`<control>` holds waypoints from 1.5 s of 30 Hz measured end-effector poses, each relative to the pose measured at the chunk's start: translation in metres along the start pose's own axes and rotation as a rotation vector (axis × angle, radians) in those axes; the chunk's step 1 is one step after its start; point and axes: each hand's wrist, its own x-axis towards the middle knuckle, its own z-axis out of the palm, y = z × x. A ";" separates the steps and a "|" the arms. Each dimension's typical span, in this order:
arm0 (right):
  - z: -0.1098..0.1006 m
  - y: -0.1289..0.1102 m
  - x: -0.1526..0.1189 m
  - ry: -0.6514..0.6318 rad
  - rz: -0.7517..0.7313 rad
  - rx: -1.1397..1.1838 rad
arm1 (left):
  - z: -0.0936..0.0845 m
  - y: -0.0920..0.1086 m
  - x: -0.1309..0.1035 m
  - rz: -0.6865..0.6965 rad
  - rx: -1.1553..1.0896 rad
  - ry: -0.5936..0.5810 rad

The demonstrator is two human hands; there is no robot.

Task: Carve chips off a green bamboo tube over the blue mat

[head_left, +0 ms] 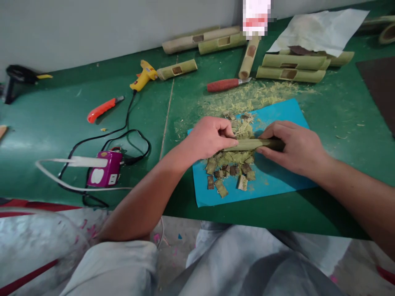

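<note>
Tabletop [101, 78], broad and green, runs the width of the view, with a thin pale seam crossing it. One plain grey wall [108, 28] stands along the back edge, and a pale, littered floor [31, 238] shows below the front edge.

One blue sheet [286, 111] lies before the person, one crumpled white sheet [317, 31] drapes over bamboo at the back right, and one dark brown board [378, 86] reaches in from the right edge.

Under and before the white sheet lie at least three bamboo tubes [291, 75]. By the wall are one long pale tube [182, 43] and one greener tube [222, 44]. One angled tube [248, 61] and one short tube [187, 68] lie nearer.

Two hands, the left hand [212, 137] and the right hand [293, 146], each close around an end of one bamboo piece [247, 144], above the blue sheet.

Single tools follow: one yellow glue gun [143, 77], one purple power block [105, 168], one red-handled knife [226, 84], one orange cutter [103, 110].

Smallest are the cut chips [220, 187], a dozen or more, too overlapped to count exactly, and fine uncountable shavings [268, 96].
</note>
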 end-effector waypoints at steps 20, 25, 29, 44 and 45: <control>-0.005 -0.005 0.001 -0.046 0.010 -0.012 | -0.013 -0.010 0.001 -0.048 -0.013 -0.028; -0.003 -0.003 0.000 0.002 -0.027 0.006 | -0.009 -0.009 0.004 -0.033 0.002 -0.035; -0.003 -0.004 0.001 -0.006 -0.026 0.005 | -0.010 -0.007 0.002 -0.045 0.028 -0.013; -0.004 -0.003 0.001 -0.004 -0.030 0.007 | -0.007 -0.007 0.005 -0.024 0.033 0.020; -0.004 -0.003 0.001 -0.001 -0.028 0.007 | -0.003 -0.007 0.006 -0.013 0.024 0.021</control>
